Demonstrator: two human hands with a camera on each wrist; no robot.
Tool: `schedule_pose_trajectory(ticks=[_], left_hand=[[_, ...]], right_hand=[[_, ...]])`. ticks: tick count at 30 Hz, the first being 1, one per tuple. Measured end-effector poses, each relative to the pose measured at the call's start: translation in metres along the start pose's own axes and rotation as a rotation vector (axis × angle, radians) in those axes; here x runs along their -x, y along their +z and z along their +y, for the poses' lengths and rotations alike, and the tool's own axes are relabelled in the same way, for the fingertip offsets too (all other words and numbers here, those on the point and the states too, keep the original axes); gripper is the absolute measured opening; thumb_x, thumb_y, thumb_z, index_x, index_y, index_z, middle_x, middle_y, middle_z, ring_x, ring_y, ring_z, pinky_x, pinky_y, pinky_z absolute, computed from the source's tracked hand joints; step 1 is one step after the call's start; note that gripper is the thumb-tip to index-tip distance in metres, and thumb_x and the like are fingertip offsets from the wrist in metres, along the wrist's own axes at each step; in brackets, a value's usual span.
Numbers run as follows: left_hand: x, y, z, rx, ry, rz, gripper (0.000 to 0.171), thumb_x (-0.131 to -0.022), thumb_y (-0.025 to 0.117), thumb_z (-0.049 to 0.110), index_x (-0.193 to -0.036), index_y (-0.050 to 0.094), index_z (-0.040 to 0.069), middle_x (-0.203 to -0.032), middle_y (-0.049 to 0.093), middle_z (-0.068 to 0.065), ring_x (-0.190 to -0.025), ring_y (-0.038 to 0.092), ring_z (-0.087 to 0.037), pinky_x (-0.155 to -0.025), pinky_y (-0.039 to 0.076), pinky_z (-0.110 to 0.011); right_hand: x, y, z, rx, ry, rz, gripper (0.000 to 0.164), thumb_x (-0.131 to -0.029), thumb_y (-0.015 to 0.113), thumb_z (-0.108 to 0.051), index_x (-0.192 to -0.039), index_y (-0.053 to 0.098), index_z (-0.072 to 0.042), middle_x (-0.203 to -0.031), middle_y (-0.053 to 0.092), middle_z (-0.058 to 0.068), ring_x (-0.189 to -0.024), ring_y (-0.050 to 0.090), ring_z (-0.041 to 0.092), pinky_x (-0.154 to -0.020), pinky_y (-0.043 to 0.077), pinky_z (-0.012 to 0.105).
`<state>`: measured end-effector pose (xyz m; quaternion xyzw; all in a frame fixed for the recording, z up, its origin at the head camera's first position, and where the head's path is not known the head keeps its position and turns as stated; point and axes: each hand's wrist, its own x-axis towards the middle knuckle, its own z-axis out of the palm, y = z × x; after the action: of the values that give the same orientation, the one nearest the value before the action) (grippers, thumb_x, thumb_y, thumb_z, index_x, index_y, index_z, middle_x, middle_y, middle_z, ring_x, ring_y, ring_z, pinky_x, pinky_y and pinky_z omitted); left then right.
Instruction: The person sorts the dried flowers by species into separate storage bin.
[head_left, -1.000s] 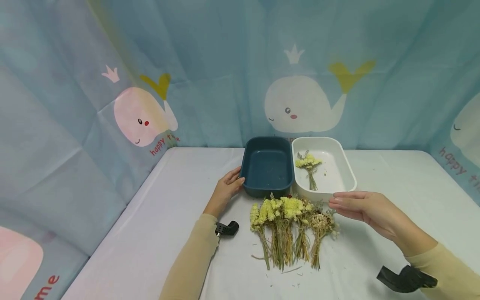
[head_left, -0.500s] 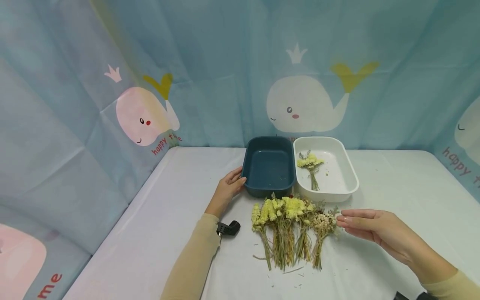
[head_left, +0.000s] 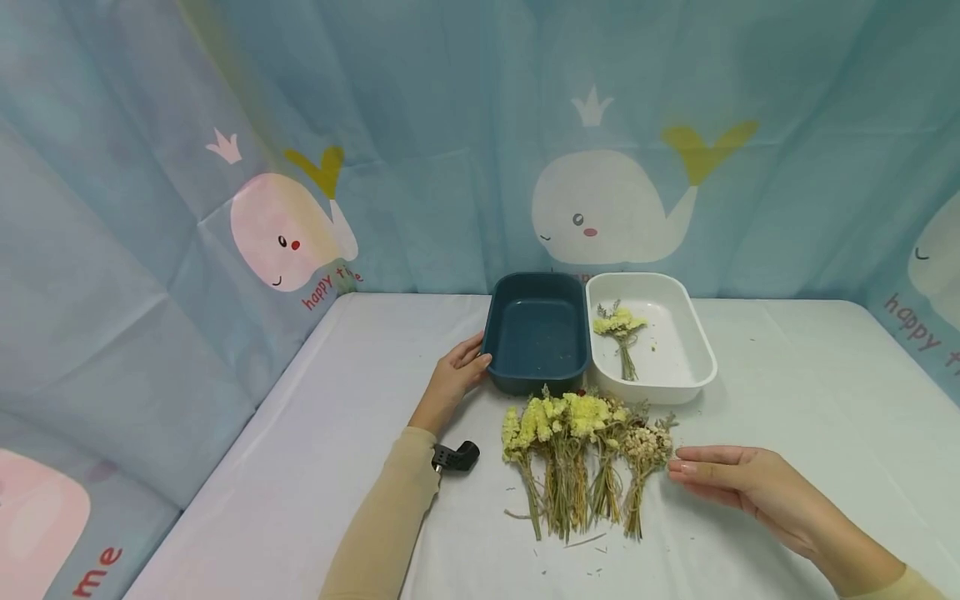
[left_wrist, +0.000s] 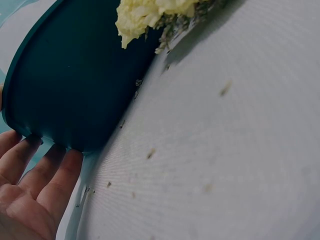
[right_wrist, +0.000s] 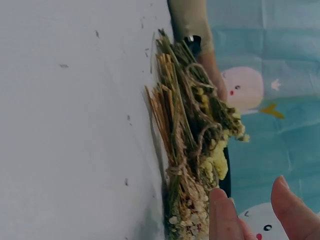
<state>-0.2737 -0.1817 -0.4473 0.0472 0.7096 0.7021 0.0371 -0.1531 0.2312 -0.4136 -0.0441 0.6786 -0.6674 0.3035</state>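
Note:
My left hand [head_left: 453, 372] touches the left wall of a dark blue plastic bin [head_left: 537, 379]. In the left wrist view its fingers [left_wrist: 59, 181] lie fairly straight with their tips against that wall. To the right of the bin stands a white bin [head_left: 672, 354] holding one small bunch of yellow dried flowers [head_left: 621, 325]. In front of both lies a row of several twine-tied dried flower bunches [head_left: 566, 417], mostly yellow. My right hand [head_left: 757, 483] hovers beside the rightmost, cream-coloured bunch [head_left: 647, 446]. Thumb and fingers are extended, with nothing between them.
The bins stand side by side near the back of the white-covered table [head_left: 360, 375]. Bits of broken stem [head_left: 585, 542] lie in front of the bunches. A blue curtain [head_left: 420, 167] with printed whales hangs behind and at the sides.
My right hand has moved from the white bin's front edge down towards the near side, beside the cream bunch. The left hand stays against the blue bin.

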Motion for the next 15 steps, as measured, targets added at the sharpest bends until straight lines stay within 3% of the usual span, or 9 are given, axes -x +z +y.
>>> schedule_pose_trajectory(ticks=[15], left_hand=[[0.0,0.0,-0.001,0.005,-0.002,-0.001,0.057,-0.097,0.066,0.028,-0.15,0.045,0.02,-0.155,0.045,-0.007,-0.138,0.05,-0.024,-0.113,0.044,-0.042]], right_hand=[[-0.008,0.012,0.022,-0.075,0.052,-0.077,0.052,-0.099,0.061,-0.012,-0.136,0.045,0.021,-0.119,0.072,0.013,-0.107,0.072,0.018,-0.094,0.057,0.032]])
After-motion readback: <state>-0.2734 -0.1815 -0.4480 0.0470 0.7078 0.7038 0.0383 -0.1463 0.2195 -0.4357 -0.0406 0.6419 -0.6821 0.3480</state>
